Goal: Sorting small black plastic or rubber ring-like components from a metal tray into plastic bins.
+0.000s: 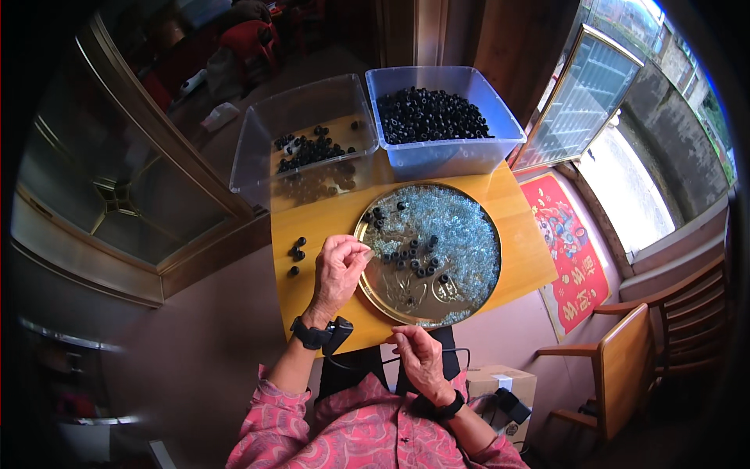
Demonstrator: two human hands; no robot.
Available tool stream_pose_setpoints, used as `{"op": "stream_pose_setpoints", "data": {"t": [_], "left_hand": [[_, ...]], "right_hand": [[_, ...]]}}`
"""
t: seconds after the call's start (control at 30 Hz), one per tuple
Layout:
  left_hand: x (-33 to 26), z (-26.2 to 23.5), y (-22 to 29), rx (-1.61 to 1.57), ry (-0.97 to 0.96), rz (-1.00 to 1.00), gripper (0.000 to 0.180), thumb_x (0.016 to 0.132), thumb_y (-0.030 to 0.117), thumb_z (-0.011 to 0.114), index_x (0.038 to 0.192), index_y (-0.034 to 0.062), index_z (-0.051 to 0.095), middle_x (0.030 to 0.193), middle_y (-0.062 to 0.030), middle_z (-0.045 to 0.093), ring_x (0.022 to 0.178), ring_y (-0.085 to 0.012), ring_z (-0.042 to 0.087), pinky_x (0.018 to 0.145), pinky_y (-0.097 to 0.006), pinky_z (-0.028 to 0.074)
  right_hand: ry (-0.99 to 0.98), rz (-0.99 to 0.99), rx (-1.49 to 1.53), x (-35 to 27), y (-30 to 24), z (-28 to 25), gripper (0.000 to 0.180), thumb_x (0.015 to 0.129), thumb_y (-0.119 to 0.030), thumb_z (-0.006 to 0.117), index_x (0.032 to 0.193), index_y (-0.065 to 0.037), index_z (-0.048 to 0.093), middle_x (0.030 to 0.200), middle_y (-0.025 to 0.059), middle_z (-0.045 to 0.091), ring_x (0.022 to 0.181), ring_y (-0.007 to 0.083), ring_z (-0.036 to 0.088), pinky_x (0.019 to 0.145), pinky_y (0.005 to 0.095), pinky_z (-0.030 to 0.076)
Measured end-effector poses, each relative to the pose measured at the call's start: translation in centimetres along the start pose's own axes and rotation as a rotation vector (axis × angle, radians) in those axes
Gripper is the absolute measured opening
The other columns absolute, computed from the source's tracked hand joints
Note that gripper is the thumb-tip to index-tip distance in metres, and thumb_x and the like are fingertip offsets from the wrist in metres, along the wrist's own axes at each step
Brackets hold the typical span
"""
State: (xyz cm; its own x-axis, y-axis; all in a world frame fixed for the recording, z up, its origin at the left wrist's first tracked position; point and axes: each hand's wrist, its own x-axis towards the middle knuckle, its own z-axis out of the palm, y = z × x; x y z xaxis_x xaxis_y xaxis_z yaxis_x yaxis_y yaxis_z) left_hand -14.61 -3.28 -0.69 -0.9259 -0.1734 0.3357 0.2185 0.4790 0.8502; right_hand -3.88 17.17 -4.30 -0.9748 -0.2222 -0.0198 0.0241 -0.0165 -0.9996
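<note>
My left hand (340, 273) is over the left rim of a round gold-edged tray (402, 301), thumb and fingertips pinched together; anything between them is too small to make out. Below the tray's front rim, at the table's edge, my right hand (422, 359) is closed in a pinch too, its content hidden. Many small clear-bluish pieces (469, 242) cover the tray's right and far parts. Several short black cylindrical pieces (422, 272) lie in its middle and upper left. A few more black pieces (297, 254) rest on the wooden table (523, 242), left of my left hand.
Behind the tray stand a blue-tinted bin (445, 160) full of black pieces and a clear bin (258, 168) holding fewer. A wooden chair (625, 367) is at the right, by a red mat (566, 250). A cardboard box (516, 383) with a cable sits below the table.
</note>
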Motion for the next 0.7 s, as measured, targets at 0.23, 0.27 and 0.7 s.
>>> {"op": "stream_pose_setpoints", "data": {"t": [0.23,0.27,0.7], "left_hand": [[-4.9,-0.9,2.9,-1.022,-0.226,-0.637,0.022,0.099,0.015,0.062,0.113,-0.0015,0.065,0.1,-0.0107,0.07,0.083,-0.0142,0.07,0.076,-0.03,0.06],[-5.5,-0.8,2.8,-1.024,-0.223,-0.639,0.022,0.099,0.015,0.062,0.113,-0.0015,0.065,0.1,-0.0107,0.07,0.083,-0.0142,0.07,0.076,-0.03,0.06],[-9.5,0.3,1.7,-1.171,-0.127,-0.686,0.022,0.098,0.014,0.063,0.115,-0.0003,0.066,0.097,-0.0102,0.071,0.079,-0.0136,0.07,0.072,-0.029,0.061]], "right_hand": [[0.003,0.014,0.007,0.0,-0.1,0.2,0.017,0.1,-0.009,0.059,0.112,0.002,0.063,0.088,0.007,0.072,0.074,0.0085,0.065,0.067,0.0237,0.055],[0.018,0.014,0.026,0.0,0.0,0.2,0.016,0.1,-0.008,0.058,0.112,0.002,0.063,0.088,0.0073,0.072,0.075,0.009,0.066,0.067,0.0239,0.055],[0.083,-0.066,-0.119,0.6,-1.4,-0.1,0.013,0.096,-0.002,0.061,0.109,0.0,0.061,0.087,0.0094,0.067,0.07,0.0127,0.067,0.061,0.026,0.054]]}}
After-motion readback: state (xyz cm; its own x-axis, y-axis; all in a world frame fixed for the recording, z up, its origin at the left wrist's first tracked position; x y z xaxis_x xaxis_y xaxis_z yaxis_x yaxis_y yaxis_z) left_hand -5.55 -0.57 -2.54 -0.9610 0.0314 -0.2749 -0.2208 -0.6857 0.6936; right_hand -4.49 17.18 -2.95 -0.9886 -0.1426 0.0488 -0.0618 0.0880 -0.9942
